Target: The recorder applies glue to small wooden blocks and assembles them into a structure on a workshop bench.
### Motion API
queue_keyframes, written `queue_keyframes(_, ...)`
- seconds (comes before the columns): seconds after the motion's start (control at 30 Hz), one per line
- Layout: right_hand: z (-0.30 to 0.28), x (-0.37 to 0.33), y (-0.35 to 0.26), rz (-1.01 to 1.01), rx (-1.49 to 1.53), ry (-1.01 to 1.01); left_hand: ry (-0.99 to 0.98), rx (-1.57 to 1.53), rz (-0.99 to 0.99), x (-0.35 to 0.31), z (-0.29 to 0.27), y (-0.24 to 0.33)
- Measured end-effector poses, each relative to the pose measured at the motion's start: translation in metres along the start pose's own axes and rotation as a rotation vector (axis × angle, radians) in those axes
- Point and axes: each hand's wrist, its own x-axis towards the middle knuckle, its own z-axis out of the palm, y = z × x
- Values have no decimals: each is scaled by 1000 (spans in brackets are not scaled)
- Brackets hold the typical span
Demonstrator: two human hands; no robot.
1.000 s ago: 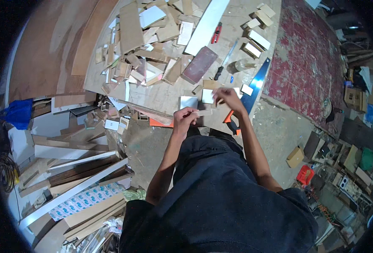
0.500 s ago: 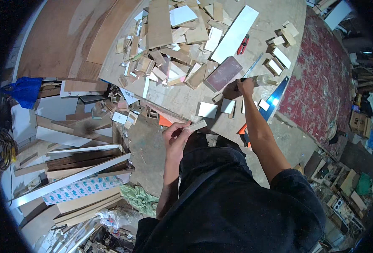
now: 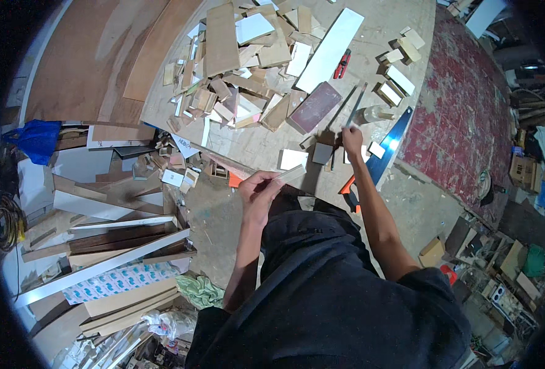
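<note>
My left hand pinches a small pale wood block near the table's front edge. Held in my closed right hand is a long, thin, grey strip-like tool. It points away from me, and a dark shadow falls on the table beside it. Whether it is a file or a blade I cannot tell. Just right of that hand stands a clear glass bottle. White-faced blocks lie between my hands. A handsaw with an orange and black handle rests along the table's right edge.
Wood offcuts are heaped at the table's far left. A long white board, red-handled pliers and a brownish-purple block lie beside them. More small blocks sit at the far right. Stacked boards fill the floor at left.
My right hand has taken the thin grey tool off the table and drawn it slightly toward me. My left hand still holds the wood block, a little farther right.
</note>
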Motion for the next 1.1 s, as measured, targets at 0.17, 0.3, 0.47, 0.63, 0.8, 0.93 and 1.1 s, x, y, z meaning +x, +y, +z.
queue_keyframes(0.17,-27,-93,17,-33,389,-175,-75,38,-6,4,16,-12)
queue_keyframes(0.3,-63,-160,8,35,534,-294,-172,75,31,1,47,-7)
queue_keyframes(0.47,-128,-187,-68,7,765,-365,-315,138,63,-16,94,10)
queue_keyframes(0.63,-184,-201,-118,-119,891,-392,-403,185,100,-37,138,7)
queue_keyframes(0.8,-223,-208,-133,-118,752,-346,-494,345,130,-53,173,-11)
queue_keyframes(0.93,-246,-205,-114,-84,756,-203,-558,296,149,-50,198,-37)
queue_keyframes(1.1,-262,-194,-78,31,768,-100,-470,1319,57,8,160,-200)
